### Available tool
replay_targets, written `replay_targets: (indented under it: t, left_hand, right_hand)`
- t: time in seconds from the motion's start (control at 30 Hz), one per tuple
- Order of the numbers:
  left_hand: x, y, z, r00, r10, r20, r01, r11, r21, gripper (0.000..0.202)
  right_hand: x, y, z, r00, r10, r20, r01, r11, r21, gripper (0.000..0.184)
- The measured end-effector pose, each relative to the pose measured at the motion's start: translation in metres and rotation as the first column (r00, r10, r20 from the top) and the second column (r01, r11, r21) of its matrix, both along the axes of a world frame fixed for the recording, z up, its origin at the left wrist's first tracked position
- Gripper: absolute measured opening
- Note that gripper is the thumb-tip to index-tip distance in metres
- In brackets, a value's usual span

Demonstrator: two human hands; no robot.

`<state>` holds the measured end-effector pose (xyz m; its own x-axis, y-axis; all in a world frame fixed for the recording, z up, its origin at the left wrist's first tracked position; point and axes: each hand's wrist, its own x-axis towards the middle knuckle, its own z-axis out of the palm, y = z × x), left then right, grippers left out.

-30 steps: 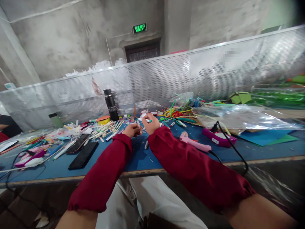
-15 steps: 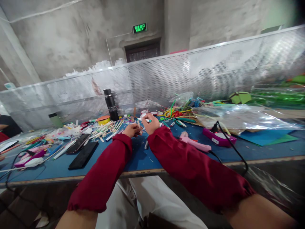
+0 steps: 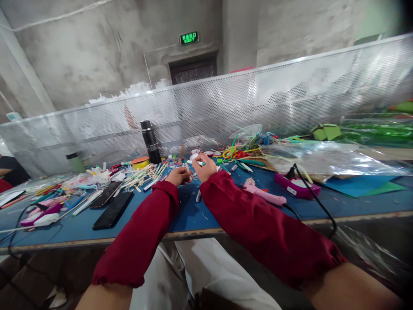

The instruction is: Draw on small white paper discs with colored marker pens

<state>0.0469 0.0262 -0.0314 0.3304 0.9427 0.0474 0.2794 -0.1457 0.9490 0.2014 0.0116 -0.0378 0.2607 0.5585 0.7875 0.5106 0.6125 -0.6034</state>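
Note:
My right hand (image 3: 206,168) is closed on a white marker with a green end (image 3: 200,163), held over the table in front of me. Close beside it on the left, my left hand (image 3: 178,176) pinches a small flat wooden stick (image 3: 188,169), which stands nearly upright. The marker's tip is close to the stick; whether they touch I cannot tell. Below the hands, a marker cap or short pen (image 3: 198,196) lies on the blue table (image 3: 185,215). A heap of wooden sticks (image 3: 156,172) is spread just left of my left hand.
Two phones (image 3: 112,210) lie at left. A black bottle (image 3: 150,142) stands against the perforated metal screen (image 3: 206,112). To the right are a pink glue gun (image 3: 263,193), a purple power strip (image 3: 297,187) with a black cable, pipe cleaners (image 3: 240,151) and plastic-wrapped sheets (image 3: 335,157).
Both hands keep almost the same place and grip, with the marker and stick held as before. A hand at the far left edge has gone from view.

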Motion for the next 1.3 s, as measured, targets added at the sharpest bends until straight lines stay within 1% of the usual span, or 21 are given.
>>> replay_targets:
  t: [0.27,0.4,0.63,0.77,0.87,1.03,1.2,1.3]
  left_hand:
    - [-0.0007,0.0,0.0011,1.0,0.005,-0.014,-0.005,1.0,-0.001,0.016]
    - [-0.0004,0.0009,-0.0002,1.0,0.004,-0.011,-0.004,1.0,0.001,0.017]
    - [-0.0001,0.0001,-0.0015,1.0,-0.021,-0.004,0.021,1.0,0.002,0.021]
    - [-0.0001,-0.0006,-0.0012,1.0,-0.022,-0.013,0.022,1.0,-0.001,0.022]
    - [0.0002,-0.002,-0.0004,1.0,-0.022,-0.02,0.022,1.0,0.0,0.018]
    - [0.0011,-0.004,0.0007,1.0,-0.022,-0.016,0.022,1.0,-0.014,0.01]
    - [0.0015,-0.0033,0.0006,1.0,-0.027,-0.011,0.027,1.0,-0.001,0.022]
    - [0.0007,-0.0032,0.0013,0.999,-0.04,-0.023,0.04,0.999,0.005,0.024]
  right_hand:
    - [-0.0011,-0.0024,0.0009,1.0,-0.005,-0.002,0.005,1.0,-0.004,0.013]
    - [-0.0007,-0.0015,0.0011,1.0,-0.017,-0.002,0.017,1.0,-0.002,0.013]
    - [-0.0002,-0.0005,0.0007,1.0,0.001,-0.009,-0.001,1.0,0.016,0.012]
    - [0.0001,0.0015,-0.0004,1.0,-0.014,-0.012,0.015,1.0,0.009,0.012]
    - [0.0003,0.0021,-0.0006,1.0,-0.022,-0.01,0.022,1.0,0.0,0.013]
    - [0.0,0.0003,0.0004,1.0,-0.002,-0.009,0.002,1.0,0.007,0.014]
    - [-0.0006,-0.0008,0.0009,1.0,0.004,-0.011,-0.003,1.0,0.008,0.014]
    - [-0.0005,-0.0015,0.0013,1.0,0.006,-0.001,-0.006,1.0,0.006,0.014]
